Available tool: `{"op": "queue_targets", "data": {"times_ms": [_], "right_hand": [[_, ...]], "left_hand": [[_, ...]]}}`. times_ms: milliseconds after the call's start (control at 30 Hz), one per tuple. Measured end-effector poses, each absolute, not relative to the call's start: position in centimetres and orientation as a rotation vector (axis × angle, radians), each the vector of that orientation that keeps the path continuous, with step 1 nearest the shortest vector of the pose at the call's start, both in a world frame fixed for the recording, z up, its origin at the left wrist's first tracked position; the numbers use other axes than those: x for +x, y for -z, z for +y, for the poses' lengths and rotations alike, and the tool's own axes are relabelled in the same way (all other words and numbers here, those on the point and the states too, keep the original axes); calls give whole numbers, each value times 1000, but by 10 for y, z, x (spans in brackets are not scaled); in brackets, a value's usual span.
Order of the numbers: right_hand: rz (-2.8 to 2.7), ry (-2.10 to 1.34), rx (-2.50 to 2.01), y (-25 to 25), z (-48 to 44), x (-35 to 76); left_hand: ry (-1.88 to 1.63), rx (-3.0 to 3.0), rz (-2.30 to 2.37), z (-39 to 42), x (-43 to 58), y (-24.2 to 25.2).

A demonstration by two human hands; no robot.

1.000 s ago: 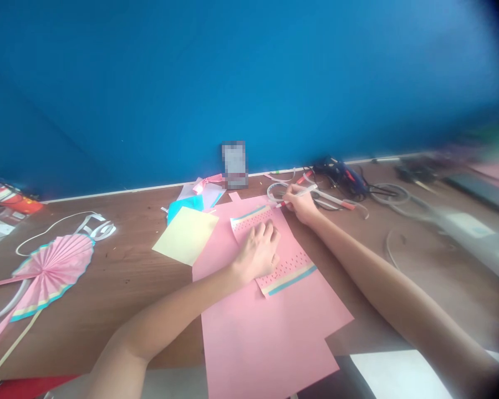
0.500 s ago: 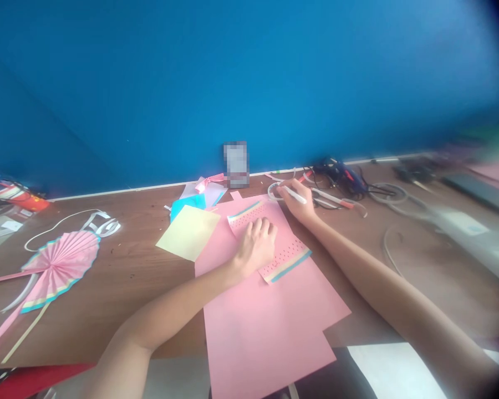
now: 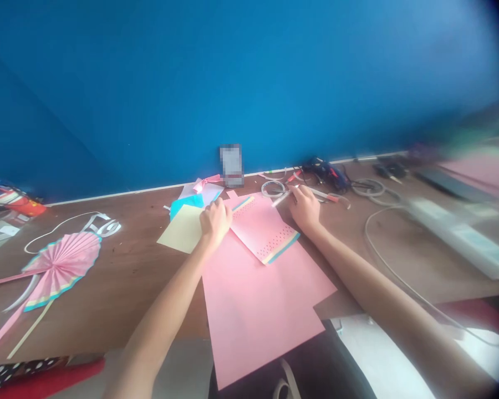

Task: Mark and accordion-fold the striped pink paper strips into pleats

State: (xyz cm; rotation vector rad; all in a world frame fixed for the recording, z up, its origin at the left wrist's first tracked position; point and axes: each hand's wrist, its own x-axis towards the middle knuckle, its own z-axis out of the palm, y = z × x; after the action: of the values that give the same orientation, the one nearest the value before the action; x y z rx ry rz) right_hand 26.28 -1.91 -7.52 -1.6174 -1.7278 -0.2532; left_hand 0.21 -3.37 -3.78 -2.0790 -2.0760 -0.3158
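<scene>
Shifted left, left hand (image 3: 215, 221) pinches dotted strip (image 3: 264, 231) by yellow sheet (image 3: 179, 236); right hand (image 3: 305, 209) grips pen (image 3: 283, 198) near cables (image 3: 373, 188)

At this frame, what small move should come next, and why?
Probably lowering the pen tip onto the dotted paper: the right hand holds the pen beside the paper's far corner, while the left hand rests at its left edge.

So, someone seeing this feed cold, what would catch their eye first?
The blue wall fills the upper half. Below it, in the middle, a dotted pink strip lies on a big pink sheet, with the left hand curled at its left edge and the right hand holding a pen by its far right corner. A pink fan lies at far left.
</scene>
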Motion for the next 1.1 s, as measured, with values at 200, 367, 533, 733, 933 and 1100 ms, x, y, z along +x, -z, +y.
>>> {"op": "queue_targets", "data": {"times_ms": [200, 367, 533, 733, 933, 1100], "right_hand": [[-1785, 337, -1825, 71, -30, 264], [-1850, 330, -1881, 71, -30, 267], [-1847, 277, -1908, 71, -28, 272], [-2028, 155, -1629, 72, -25, 271], [-2098, 1, -1472, 74, -24, 267], [-2026, -156, -1421, 70, -26, 266]], "left_hand": [[339, -2053, -2147, -42, -2, 41], [220, -2065, -2213, -47, -2, 42], [241, -2088, -2160, -50, 2, 48], [310, -2190, -2059, -48, 7, 54], [487, -2333, -1873, -43, 4, 58], [666, -2455, -1817, -36, -3, 65]]}}
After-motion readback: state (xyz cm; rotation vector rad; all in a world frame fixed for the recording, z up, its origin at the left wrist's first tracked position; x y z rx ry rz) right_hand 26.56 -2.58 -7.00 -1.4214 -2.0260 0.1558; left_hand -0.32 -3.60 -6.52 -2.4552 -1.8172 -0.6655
